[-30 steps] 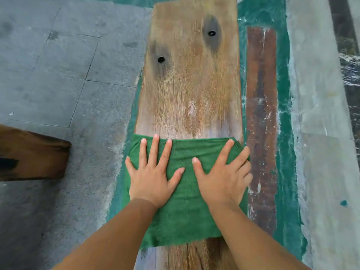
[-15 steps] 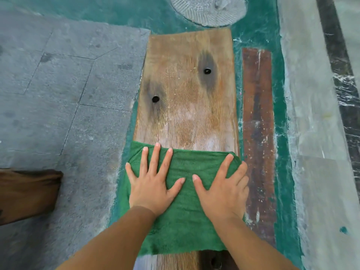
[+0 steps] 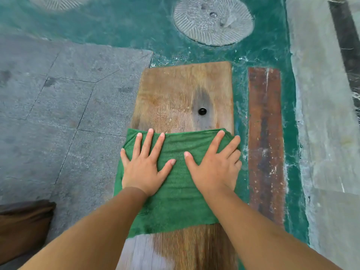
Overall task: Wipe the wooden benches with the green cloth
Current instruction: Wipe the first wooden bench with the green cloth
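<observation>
A long wooden bench [image 3: 175, 94] runs away from me, with one dark bolt hole showing near its far end. The green cloth [image 3: 175, 201] lies spread across the bench's full width. My left hand [image 3: 144, 166] presses flat on the cloth's left half, fingers spread. Flat on the right half lies my right hand [image 3: 216, 166], its outer fingers curling over the cloth's right edge. Both palms push down on the cloth; neither hand grasps it in a fist.
Grey paving stones [image 3: 58, 114] lie left of the bench. Green painted ground [image 3: 239, 114] and a rusty brown strip [image 3: 265, 143] lie to the right. A round patterned disc [image 3: 212, 20] sits beyond the bench's end. Another dark wooden bench end [image 3: 21, 227] shows at lower left.
Both hands have slid the cloth forward along the bench toward its far end. The left bolt hole is now covered by the cloth, and the bench's end has come into view.
</observation>
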Motion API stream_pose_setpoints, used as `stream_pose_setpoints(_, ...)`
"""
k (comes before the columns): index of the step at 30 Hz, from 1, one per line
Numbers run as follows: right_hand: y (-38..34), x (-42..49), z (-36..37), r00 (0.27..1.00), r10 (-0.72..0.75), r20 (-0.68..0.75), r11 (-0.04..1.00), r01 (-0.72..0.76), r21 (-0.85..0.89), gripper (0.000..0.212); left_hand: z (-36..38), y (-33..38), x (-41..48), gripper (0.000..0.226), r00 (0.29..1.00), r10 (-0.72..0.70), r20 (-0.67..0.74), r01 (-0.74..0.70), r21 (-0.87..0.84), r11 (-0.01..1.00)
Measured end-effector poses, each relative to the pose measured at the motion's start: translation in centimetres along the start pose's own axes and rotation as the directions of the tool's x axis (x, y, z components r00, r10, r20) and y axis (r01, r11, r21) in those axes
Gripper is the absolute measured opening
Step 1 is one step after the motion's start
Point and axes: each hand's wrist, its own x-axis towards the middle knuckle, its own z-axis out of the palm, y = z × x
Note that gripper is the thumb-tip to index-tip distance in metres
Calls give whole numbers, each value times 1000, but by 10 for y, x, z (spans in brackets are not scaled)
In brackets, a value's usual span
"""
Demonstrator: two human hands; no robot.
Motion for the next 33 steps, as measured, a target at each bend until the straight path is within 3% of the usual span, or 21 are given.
stream_pose_setpoints(16,-41,159,-22,999,4,-38,1000,-4,2,114,-19,10,139,71,1000,4,-8,-4,33,999)
stream_pose_setpoints(23,-50,240,-30,1000,20,-18,1000,-20,-22,112,-27,30,220,73,999,-34,1,34,22,999)
stream_pose_setpoints(33,-24,278,-21,997,10,82,1000,-10,-7,99,-27,64,269,76,988,-126,93,115,119,986)
